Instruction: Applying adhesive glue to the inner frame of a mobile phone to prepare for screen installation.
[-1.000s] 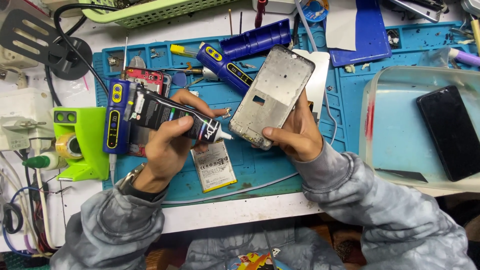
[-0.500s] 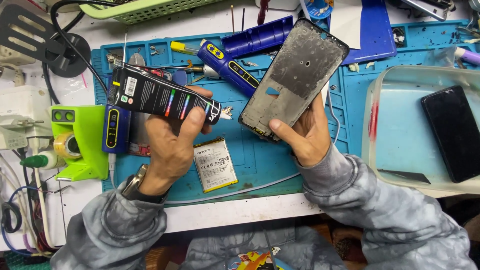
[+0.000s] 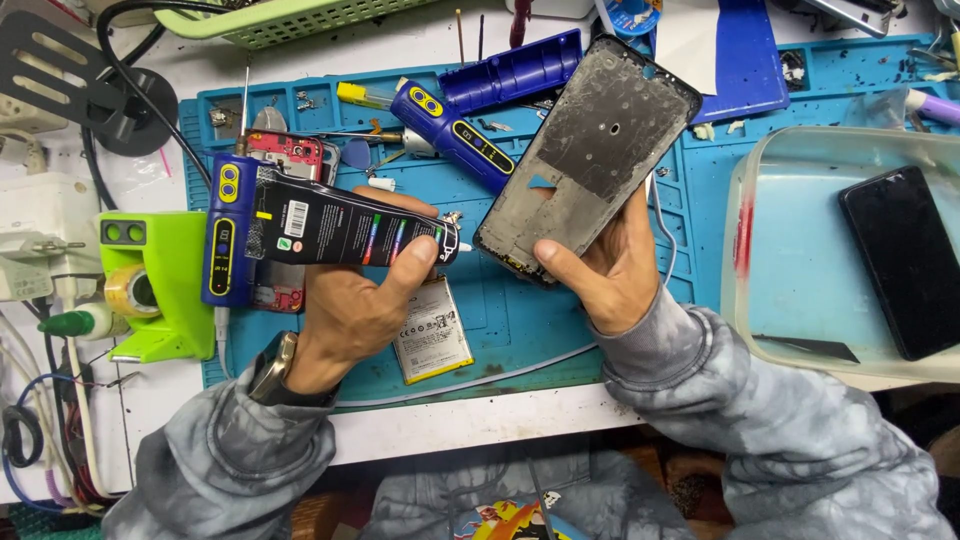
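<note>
My left hand [image 3: 355, 305] grips a black glue tube [image 3: 340, 230] lying sideways, with its white nozzle pointing right toward the lower corner of a phone frame. My right hand [image 3: 605, 270] holds that dark phone frame [image 3: 595, 150] by its lower end, tilted up to the right, its grimy inner face toward me. The nozzle tip sits right beside the frame's bottom edge. A flat phone battery [image 3: 432, 342] lies on the blue work mat [image 3: 500, 330] below my hands.
A blue electric screwdriver [image 3: 455, 135] and a blue case [image 3: 515, 70] lie on the mat behind. A green stand [image 3: 160, 285] with tape sits left. At right a clear tray [image 3: 800, 270] holds a black phone [image 3: 905, 260]. A green basket [image 3: 280, 20] is at the back.
The phone frame was turned over from its silvery side to its dark inner side and lifted. My left hand brought the glue tube's nozzle up to the frame's lower corner.
</note>
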